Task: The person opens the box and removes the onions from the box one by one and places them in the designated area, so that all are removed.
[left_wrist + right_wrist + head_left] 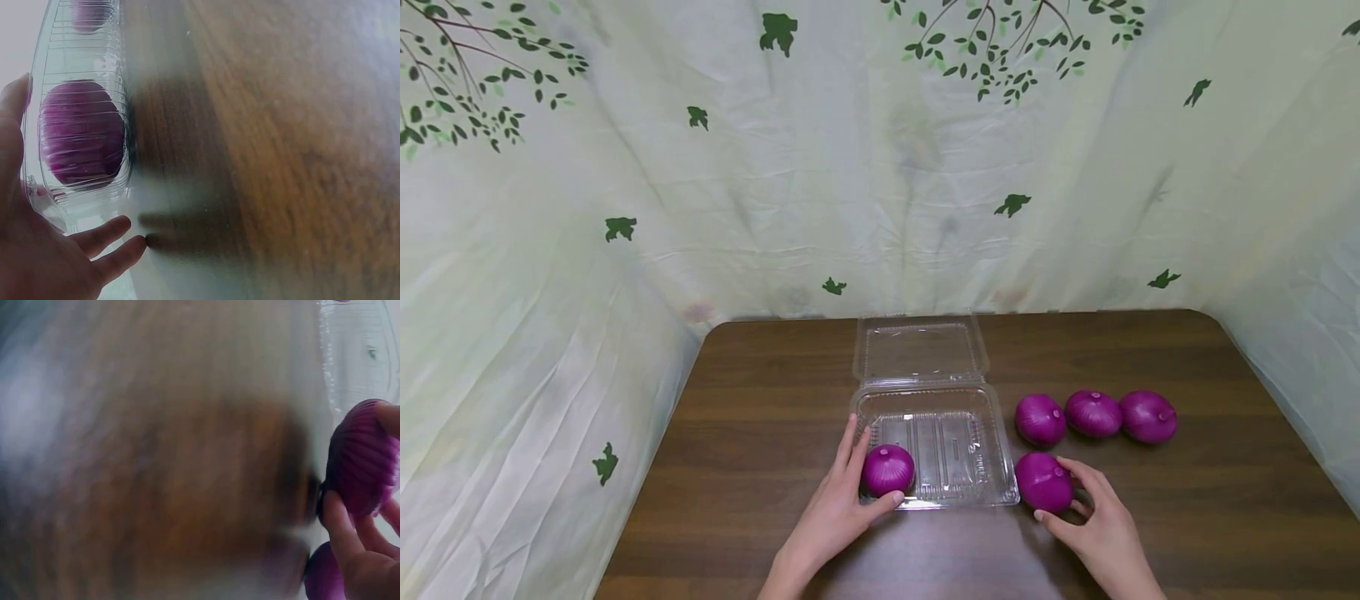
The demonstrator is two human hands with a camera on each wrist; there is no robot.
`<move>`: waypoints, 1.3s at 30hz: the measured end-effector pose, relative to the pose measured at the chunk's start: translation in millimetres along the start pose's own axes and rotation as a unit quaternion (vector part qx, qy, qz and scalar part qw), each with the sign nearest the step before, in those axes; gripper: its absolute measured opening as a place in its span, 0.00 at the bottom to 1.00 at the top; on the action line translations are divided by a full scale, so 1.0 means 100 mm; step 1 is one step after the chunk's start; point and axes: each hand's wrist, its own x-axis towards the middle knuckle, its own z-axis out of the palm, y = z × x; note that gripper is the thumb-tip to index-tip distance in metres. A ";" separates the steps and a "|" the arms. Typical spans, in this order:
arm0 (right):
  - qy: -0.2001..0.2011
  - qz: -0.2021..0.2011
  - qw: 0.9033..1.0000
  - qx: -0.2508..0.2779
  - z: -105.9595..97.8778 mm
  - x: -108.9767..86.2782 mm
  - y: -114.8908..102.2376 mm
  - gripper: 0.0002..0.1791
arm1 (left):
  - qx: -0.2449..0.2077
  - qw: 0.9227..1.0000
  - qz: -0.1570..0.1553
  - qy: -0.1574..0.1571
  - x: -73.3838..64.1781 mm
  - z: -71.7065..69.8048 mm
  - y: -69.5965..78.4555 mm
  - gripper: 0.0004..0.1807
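Note:
A clear plastic clamshell container (pixel 962 500) lies on the table, its lid (pixel 921 350) folded open toward the back. One red onion (pixel 887 471) sits in its front left corner, seen through the wall in the left wrist view. My left hand (pixel 842 504) holds that corner, thumb at the front rim and fingers along the left side; two fingers (pixel 119 256) stretch out below the container's end. Just right of the container, my right hand (pixel 1101 521) grips another red onion (pixel 1043 483) between thumb and fingers. The same onion (pixel 362 462) shows ribbed skin in the right wrist view.
Three more red onions stand in a row behind the right hand: a left one (pixel 1040 419), a middle one (pixel 1093 414) and a right one (pixel 1148 417). A pale curtain (pixel 887 167) with leaf prints hangs behind the brown wooden table (pixel 737 467).

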 end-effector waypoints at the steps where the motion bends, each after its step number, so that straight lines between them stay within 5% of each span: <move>1: -0.001 -0.004 1.000 -0.015 0.00 0.00 0.01 0.41 | 0.000 1.000 0.000 -0.001 0.00 0.00 0.00 0.55; 10: 0.000 -0.027 0.998 -0.049 -0.02 0.11 0.04 0.41 | 0.001 1.000 0.000 0.001 0.00 0.01 0.00 0.55; 27: -0.038 0.025 0.998 -0.035 -0.15 0.18 0.06 0.43 | 0.003 1.000 -0.002 -0.003 0.00 0.00 0.00 0.55; 39: -0.045 0.015 0.998 -0.040 -0.24 0.12 0.03 0.44 | 0.006 1.000 0.006 0.004 0.00 -0.01 0.01 0.54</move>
